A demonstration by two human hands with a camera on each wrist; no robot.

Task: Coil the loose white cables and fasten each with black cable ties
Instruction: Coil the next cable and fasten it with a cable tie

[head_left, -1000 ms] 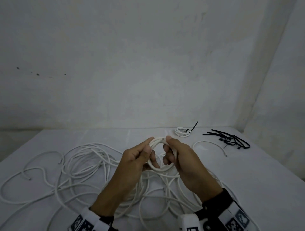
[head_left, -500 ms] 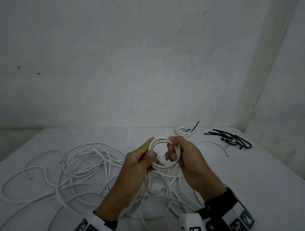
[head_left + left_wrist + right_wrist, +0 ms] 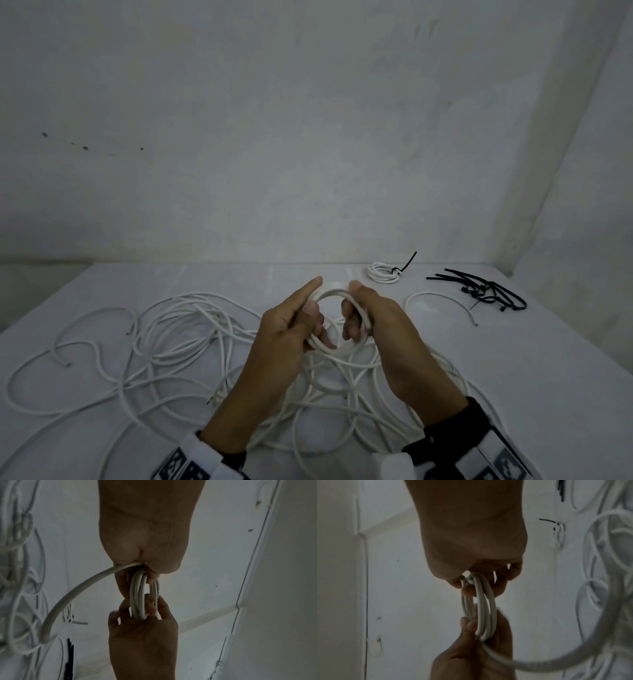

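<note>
The coil (image 3: 337, 320), at frame centre, looked light and springy; left hand (image 3: 291, 329) and right hand (image 3: 373, 318) pinched opposite sides, best gripped there.

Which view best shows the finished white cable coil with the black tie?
Head view: the tied white coil lies whole on the table's far side, its black tie tail sticking up. Right wrist shows it small and blurred; left wrist shows no clear sign of it.

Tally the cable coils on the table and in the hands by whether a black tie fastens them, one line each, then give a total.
Tied coil: 1
Untied coil, held by left hand and right hand: 1
Total: 2
</note>
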